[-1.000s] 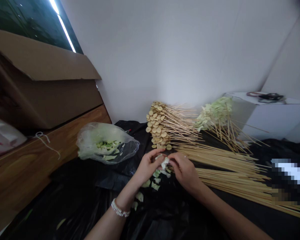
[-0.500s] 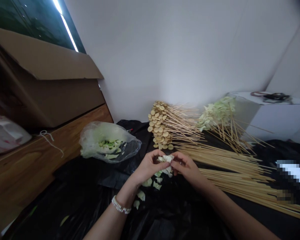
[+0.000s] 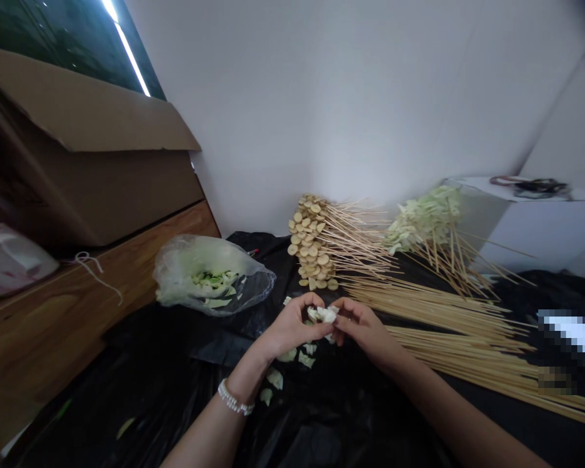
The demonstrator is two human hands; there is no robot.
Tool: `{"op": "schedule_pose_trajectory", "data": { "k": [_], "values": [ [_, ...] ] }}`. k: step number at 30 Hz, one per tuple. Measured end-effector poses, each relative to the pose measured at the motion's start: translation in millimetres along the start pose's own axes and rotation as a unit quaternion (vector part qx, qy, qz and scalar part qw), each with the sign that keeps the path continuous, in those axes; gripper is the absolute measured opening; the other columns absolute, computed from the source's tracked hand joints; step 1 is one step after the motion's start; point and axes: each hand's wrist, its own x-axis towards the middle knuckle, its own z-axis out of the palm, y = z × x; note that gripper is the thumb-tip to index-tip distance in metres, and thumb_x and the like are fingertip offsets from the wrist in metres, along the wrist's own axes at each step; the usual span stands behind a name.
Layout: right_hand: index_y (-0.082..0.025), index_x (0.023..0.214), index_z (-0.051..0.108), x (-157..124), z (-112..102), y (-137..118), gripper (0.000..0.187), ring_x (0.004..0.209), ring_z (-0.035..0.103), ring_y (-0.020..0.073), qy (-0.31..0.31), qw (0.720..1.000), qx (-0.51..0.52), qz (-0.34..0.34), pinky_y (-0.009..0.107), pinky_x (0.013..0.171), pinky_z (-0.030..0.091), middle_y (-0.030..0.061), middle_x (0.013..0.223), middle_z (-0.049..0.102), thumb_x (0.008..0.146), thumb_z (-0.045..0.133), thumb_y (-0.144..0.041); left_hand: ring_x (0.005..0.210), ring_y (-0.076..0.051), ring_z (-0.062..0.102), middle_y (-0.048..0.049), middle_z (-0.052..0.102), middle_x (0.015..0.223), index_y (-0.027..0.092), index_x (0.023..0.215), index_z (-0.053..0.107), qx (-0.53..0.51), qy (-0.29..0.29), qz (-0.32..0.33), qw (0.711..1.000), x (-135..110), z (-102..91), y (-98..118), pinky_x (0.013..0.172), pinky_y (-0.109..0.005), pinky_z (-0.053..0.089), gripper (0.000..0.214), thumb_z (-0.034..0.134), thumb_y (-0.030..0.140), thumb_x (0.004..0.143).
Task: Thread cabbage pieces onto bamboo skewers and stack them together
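Between my two hands is a small bunch of pale cabbage leaves. My left hand pinches it from the left, thumb below and fingers curled over. From the other side my right hand grips it with thumb and fingertips. Whether a skewer runs through the leaves cannot be seen. Loose cabbage pieces lie on the black plastic sheet beneath and left of my hands. Just beyond my fingers, skewered potato slices are piled, their sticks pointing right.
A clear plastic bag with cabbage pieces lies open at left. Bare bamboo skewers spread to the right. Skewered cabbage leans near a white box. A cardboard box stands on the wooden surface at left.
The cabbage bunch has been turned and looks more compact between my fingers. A pale piece now shows just behind my left hand. My hands have hardly shifted.
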Motion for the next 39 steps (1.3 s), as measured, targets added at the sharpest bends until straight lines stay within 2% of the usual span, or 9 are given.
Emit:
{"op": "schedule_pose_trajectory", "data": {
  "k": [5, 12, 15, 18, 21, 27, 31, 35, 39],
  "values": [
    [-0.017, 0.087, 0.056, 0, 1, -1, 0.039, 0.052, 0.056, 0.0106, 0.006, 1.000, -0.007, 0.011, 0.025, 0.054, 0.046, -0.0041, 0.059, 0.060, 0.072, 0.070, -0.051, 0.055, -0.007, 0.043, 0.0052, 0.052, 0.065, 0.017, 0.078, 0.046, 0.067, 0.025, 0.020, 0.997, 0, 4.5, 3, 0.054, -0.020, 0.034, 0.035, 0.076, 0.033, 0.067],
    [-0.018, 0.085, 0.054, -1, 6, 2, 0.041, 0.058, 0.058, 0.0108, 0.003, 0.999, 0.038, 0.020, 0.027, 0.059, 0.050, -0.0031, 0.066, 0.060, 0.072, 0.070, -0.053, 0.060, -0.008, 0.045, 0.0042, 0.049, 0.070, 0.018, 0.078, 0.042, 0.067, 0.036, 0.069, 0.995, 1, 7.1, 0, 0.056, -0.020, 0.036, 0.031, 0.071, 0.027, 0.072],
    [-0.018, 0.084, 0.054, 1, 5, 3, 0.044, 0.056, 0.058, 0.0112, 0.014, 0.999, 0.034, 0.020, 0.027, 0.057, 0.051, -0.0029, 0.065, 0.060, 0.070, 0.070, -0.056, 0.057, -0.007, 0.043, 0.0050, 0.049, 0.067, 0.019, 0.077, 0.041, 0.058, 0.051, 0.060, 0.995, 1, 8.8, -1, 0.053, -0.020, 0.034, 0.031, 0.070, 0.027, 0.072],
    [-0.019, 0.081, 0.054, 3, 5, 5, 0.042, 0.052, 0.057, 0.0114, 0.046, 0.999, 0.008, 0.017, 0.027, 0.054, 0.050, -0.0032, 0.063, 0.060, 0.070, 0.069, -0.056, 0.057, -0.007, 0.043, 0.0057, 0.050, 0.066, 0.019, 0.077, 0.042, 0.059, 0.085, 0.061, 0.993, 2, 9.7, 0, 0.052, -0.019, 0.032, 0.034, 0.074, 0.026, 0.068],
    [-0.020, 0.078, 0.053, 5, 4, 8, 0.039, 0.049, 0.057, 0.0118, 0.079, 0.997, -0.011, 0.013, 0.026, 0.051, 0.048, -0.0033, 0.059, 0.061, 0.070, 0.068, -0.055, 0.060, -0.008, 0.045, 0.0062, 0.051, 0.067, 0.017, 0.088, 0.050, 0.061, 0.108, 0.068, 0.990, 3, 8.2, 1, 0.055, -0.019, 0.034, 0.041, 0.080, 0.024, 0.062],
    [-0.021, 0.077, 0.050, 9, -9, 3, 0.039, 0.045, 0.056, 0.0123, 0.148, 0.988, 0.008, 0.039, 0.024, 0.048, 0.046, -0.0030, 0.050, 0.061, 0.066, 0.068, -0.054, 0.063, -0.009, 0.049, 0.0018, 0.058, 0.072, 0.014, 0.086, 0.061, 0.017, 0.105, 0.055, 0.993, 5, -1.2, -1, 0.060, -0.021, 0.039, 0.032, 0.080, 0.031, 0.065],
    [-0.020, 0.077, 0.052, 9, -14, -5, 0.040, 0.046, 0.054, 0.0107, 0.136, 0.990, 0.022, 0.026, 0.021, 0.047, 0.044, -0.0034, 0.050, 0.060, 0.065, 0.070, -0.054, 0.073, -0.013, 0.057, -0.0032, 0.065, 0.085, 0.015, 0.097, 0.068, 0.002, 0.097, 0.051, 0.994, 4, -5.7, -1, 0.069, -0.024, 0.044, 0.032, 0.076, 0.033, 0.071],
    [-0.019, 0.081, 0.056, 9, -12, -5, 0.042, 0.047, 0.054, 0.0112, 0.120, 0.993, 0.014, 0.012, 0.022, 0.047, 0.045, -0.0032, 0.051, 0.059, 0.064, 0.072, -0.055, 0.074, -0.015, 0.059, -0.0047, 0.068, 0.085, 0.015, 0.093, 0.071, 0.080, 0.051, 0.040, 0.995, 0, -1.7, 5, 0.071, -0.025, 0.044, 0.028, 0.075, 0.033, 0.072],
    [-0.018, 0.086, 0.060, 11, -15, 1, 0.043, 0.052, 0.056, 0.0122, 0.143, 0.990, 0.008, -0.016, 0.024, 0.049, 0.047, -0.0014, 0.059, 0.062, 0.064, 0.074, -0.052, 0.085, -0.019, 0.061, -0.0063, 0.069, 0.089, 0.015, 0.090, 0.074, 0.171, 0.013, 0.073, 0.982, -2, 2.6, 10, 0.080, -0.027, 0.043, 0.027, 0.077, 0.031, 0.069]
  ]
}}
